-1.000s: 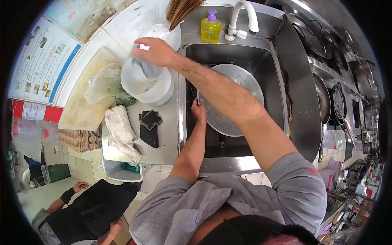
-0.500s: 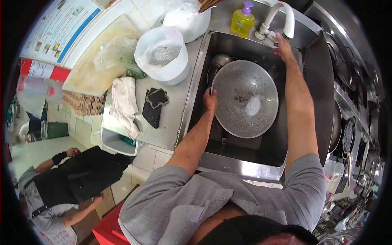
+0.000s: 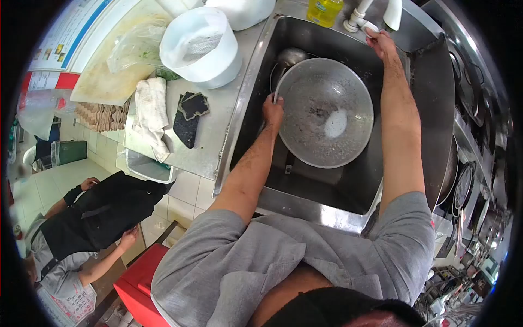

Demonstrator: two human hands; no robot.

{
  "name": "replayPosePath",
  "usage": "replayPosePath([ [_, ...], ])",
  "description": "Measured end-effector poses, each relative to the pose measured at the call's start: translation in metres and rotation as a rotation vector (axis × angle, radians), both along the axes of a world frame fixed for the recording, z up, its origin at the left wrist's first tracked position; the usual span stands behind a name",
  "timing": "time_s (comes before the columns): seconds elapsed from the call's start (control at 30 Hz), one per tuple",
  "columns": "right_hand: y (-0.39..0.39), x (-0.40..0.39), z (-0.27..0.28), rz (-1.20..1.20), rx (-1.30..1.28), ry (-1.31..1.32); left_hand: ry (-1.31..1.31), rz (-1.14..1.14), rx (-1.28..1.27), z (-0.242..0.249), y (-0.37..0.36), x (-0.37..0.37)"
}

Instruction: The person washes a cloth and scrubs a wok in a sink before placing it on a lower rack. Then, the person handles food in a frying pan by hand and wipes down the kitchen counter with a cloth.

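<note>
A large round metal bowl sits tilted in the dark sink, with a patch of white foam and wet specks inside. My left hand grips its left rim, thumb over the edge. At the sink's far right corner, my right hand is closed on the small lever of the white faucet, beside the spout. No stream of water shows under the spout. Behind the bowl, partly hidden by it, lies a smaller rounded metal vessel.
Left counter: white tub, cloth, black scouring pads, cutting board. Yellow soap bottle stands behind the sink. Pans hang at right. Another person in a black apron stands at lower left, near a red box.
My right hand's fingers, stretched out near the faucet before, have closed on its lever. The left hand keeps its hold on the bowl's rim. The whole view has shifted slightly.
</note>
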State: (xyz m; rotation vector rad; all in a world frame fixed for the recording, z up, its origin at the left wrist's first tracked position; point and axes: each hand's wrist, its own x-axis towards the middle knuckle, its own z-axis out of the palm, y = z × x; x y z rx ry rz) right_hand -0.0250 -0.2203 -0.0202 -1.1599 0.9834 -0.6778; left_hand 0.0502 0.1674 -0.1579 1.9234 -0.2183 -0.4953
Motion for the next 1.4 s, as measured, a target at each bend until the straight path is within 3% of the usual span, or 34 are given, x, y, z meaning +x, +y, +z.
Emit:
replayPosePath([
  [0.1, -0.01, 0.002, -0.012, 0.057, -0.036, -0.001, -0.005, 0.014, -0.006, -0.001, -0.001, 0.0],
  [0.3, -0.005, 0.01, -0.025, -0.079, -0.161, -0.074, -0.005, 0.001, -0.015, -0.007, -0.001, 0.001],
  [0.37, 0.017, 0.013, -0.023, -0.189, -0.339, -0.111, 0.007, -0.001, -0.019, -0.006, -0.001, 0.002],
  [0.43, 0.085, 0.013, -0.003, -0.332, -0.044, -0.344, 0.024, -0.012, -0.029, -0.002, -0.001, 0.0],
  [0.57, 0.135, -0.007, -0.044, -0.06, 0.712, -0.754, -0.013, -0.034, 0.022, 0.01, -0.002, 0.001],
  [0.63, 0.145, -0.039, -0.061, 0.356, 0.436, -0.881, -0.026, -0.062, 0.051, 0.009, -0.001, 0.002],
  [0.7, 0.157, -0.082, -0.094, 0.095, 0.209, -0.507, -0.102, -0.123, 0.089, 0.005, -0.004, 0.003],
  [0.73, 0.18, -0.101, -0.104, -0.17, -0.249, 0.292, -0.104, -0.136, 0.081, 0.005, -0.006, 0.003],
  [0.77, 0.205, -0.134, -0.123, -0.322, -0.545, 0.661, -0.126, -0.143, 0.111, 0.005, -0.007, 0.004],
  [0.8, 0.233, -0.157, -0.12, -0.422, -0.385, 1.137, -0.15, -0.146, 0.14, 0.006, -0.009, 0.007],
  [0.83, 0.266, -0.172, -0.103, -0.507, -0.062, 1.086, -0.152, -0.154, 0.132, 0.008, -0.011, 0.009],
  [0.87, 0.289, -0.171, -0.114, -0.576, 0.048, 1.222, -0.156, -0.153, 0.167, 0.011, -0.015, 0.011],
  [0.9, 0.303, -0.181, -0.139, -0.547, 0.166, 1.209, -0.155, -0.156, 0.21, 0.013, -0.016, 0.01],
  [0.97, 0.316, -0.207, -0.22, -0.421, 0.459, 0.82, -0.095, -0.187, 0.22, 0.014, -0.022, 0.015],
  [1.03, 0.319, -0.206, -0.223, -0.483, 0.685, 0.414, -0.27, -0.193, 0.344, 0.032, -0.029, 0.015],
  [1.07, 0.316, -0.205, -0.225, -0.565, 0.754, 0.28, -0.52, -0.19, 0.522, 0.039, -0.032, 0.007],
  [1.1, 0.315, -0.202, -0.209, -0.71, 0.884, 0.013, -0.526, -0.198, 0.52, 0.052, -0.041, 0.005],
  [1.17, 0.301, -0.203, -0.172, -0.647, 0.776, 0.105, -0.902, -0.303, 0.186, 0.066, -0.07, 0.007],
  [1.3, 0.291, -0.2, -0.079, -0.48, 0.552, 0.263, -0.096, -0.719, -0.377, 0.091, -0.17, -0.014],
  [1.33, 0.291, -0.201, -0.076, -0.486, 0.545, 0.255, -0.102, -0.726, -0.385, 0.109, -0.178, -0.025],
  [1.4, 0.292, -0.205, -0.072, -0.475, 0.404, 0.329, 0.52, -0.607, -0.552, 0.134, -0.189, -0.04],
])
